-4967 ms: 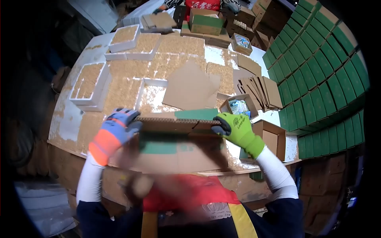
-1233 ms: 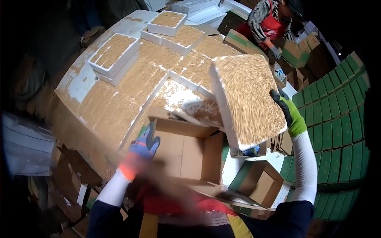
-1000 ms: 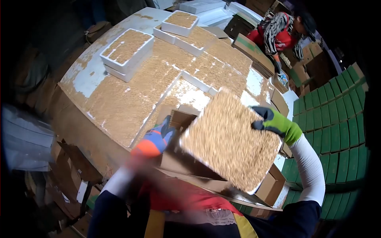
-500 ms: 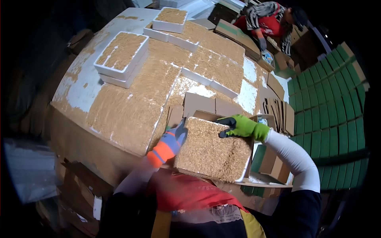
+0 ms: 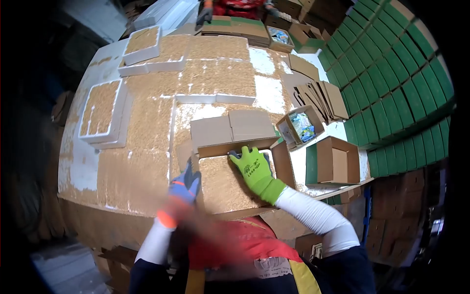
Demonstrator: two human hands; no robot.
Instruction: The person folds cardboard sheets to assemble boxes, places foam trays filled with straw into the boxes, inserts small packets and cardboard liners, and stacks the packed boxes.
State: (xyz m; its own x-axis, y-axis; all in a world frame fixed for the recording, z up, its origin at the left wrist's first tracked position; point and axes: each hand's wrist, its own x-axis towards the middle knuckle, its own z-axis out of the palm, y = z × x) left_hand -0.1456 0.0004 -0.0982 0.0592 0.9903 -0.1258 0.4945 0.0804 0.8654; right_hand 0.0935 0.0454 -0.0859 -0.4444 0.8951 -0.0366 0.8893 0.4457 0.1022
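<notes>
At left stand two stacked foam trays; nearer the middle, the left hand, fingers loosely parted and gripping nothing visible, is beside the left wall of one open carton. Inside lies one grain-topped tray — probably light, rigid but brittle, best held by opposite rims — with the right hand spread over its far part, not clearly gripping; rightward are one packet box and one more carton.

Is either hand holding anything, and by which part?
Right hand at the far edge of the white tray, left hand at the left side of the carton; whether either grips cannot be told.
</notes>
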